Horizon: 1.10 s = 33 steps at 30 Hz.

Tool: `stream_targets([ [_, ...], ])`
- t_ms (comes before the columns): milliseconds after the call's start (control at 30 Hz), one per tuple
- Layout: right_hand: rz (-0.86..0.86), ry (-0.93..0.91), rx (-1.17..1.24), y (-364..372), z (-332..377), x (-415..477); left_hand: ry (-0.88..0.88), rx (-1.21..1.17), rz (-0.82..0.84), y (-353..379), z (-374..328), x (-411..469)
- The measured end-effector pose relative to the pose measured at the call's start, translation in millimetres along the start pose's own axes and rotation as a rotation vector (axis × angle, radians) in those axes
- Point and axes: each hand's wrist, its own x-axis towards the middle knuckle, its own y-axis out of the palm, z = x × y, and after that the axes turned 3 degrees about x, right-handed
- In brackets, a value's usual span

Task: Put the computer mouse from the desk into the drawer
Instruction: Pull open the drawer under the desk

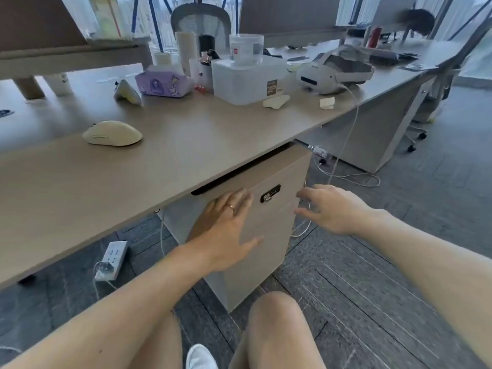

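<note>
A cream computer mouse (112,133) lies on the beige desk (80,187), left of centre and far from both hands. Under the desk edge stands a beige drawer cabinet (277,217) with a black lock plate (270,193); its top drawer front looks closed. My left hand (226,230) lies flat against the cabinet front, fingers spread, a ring on one finger. My right hand (330,209) hovers at the cabinet's right edge with fingers apart and holds nothing.
On the desk behind stand a clear plastic box (247,78) with a jar on top, a purple tissue pack (163,83) and a white VR headset (332,73). A power strip (111,259) and white cables lie on the floor. My knees are below.
</note>
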Motion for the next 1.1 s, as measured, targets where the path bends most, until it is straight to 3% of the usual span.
stream_targets([
  [167,0.021,0.100,0.229,37,18,33,-0.072,0.090,-0.198,19,6,-1],
  [433,0.099,0.451,0.988,75,37,78,-0.100,0.048,-0.388,39,6,12],
  [600,0.070,0.597,1.323,81,46,94,-0.077,0.028,-0.501,43,14,21],
  [800,-0.007,0.611,1.417,83,49,91,-0.075,-0.026,-0.598,44,17,31],
  [1100,-0.135,0.589,1.417,92,52,81,-0.129,-0.100,-0.567,32,15,30],
])
